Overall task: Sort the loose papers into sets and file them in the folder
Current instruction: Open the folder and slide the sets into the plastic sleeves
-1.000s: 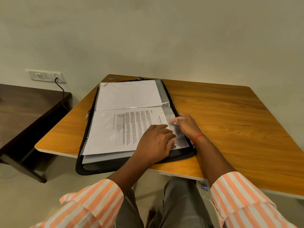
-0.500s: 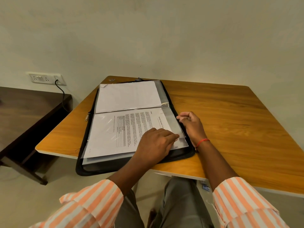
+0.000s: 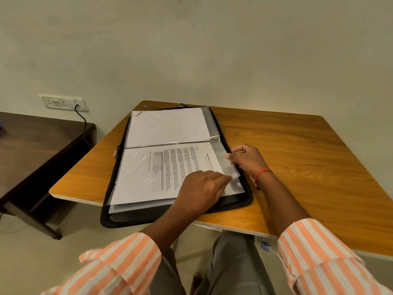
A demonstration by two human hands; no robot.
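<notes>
Black zip folder (image 3: pixel 176 218) lies open on the wooden desk (image 3: pixel 297 167), its near left corner overhanging the desk edge.

Far half: 1 blank sheet (image 3: pixel 168 126) under clear plastic.

Near half: 1 printed sheet (image 3: pixel 148 175) lying sideways to the viewer, partly inside a clear sleeve (image 3: pixel 234 186). The heading along its right edge begins "Sample Education"; the rest is too small to read. Below the heading are blocks of body text and a small ruled table, none of it legible.

Right hand (image 3: pixel 248 160) is at the folder's right edge with its fingers curled, thumb and forefinger pinching the sleeve's open edge and lifting it off the sheet. A thin yellow stick (image 3: pixel 239 152) shows between its fingers. A red thread (image 3: pixel 262 172) circles that wrist.

Left hand (image 3: pixel 202 188) rests on the printed sheet, knuckles up and fingers bent, with the fingertips at the sheet's right edge under the lifted plastic. I cannot tell whether it pinches or only pushes.

A paper clip (image 3: pixel 115 152) sits at the left end of the folder's spine. On the wall to the left is a wall socket (image 3: pixel 63 102) with a black cable (image 3: pixel 84 122) plugged in, above a dark side table (image 3: pixel 32 150).
</notes>
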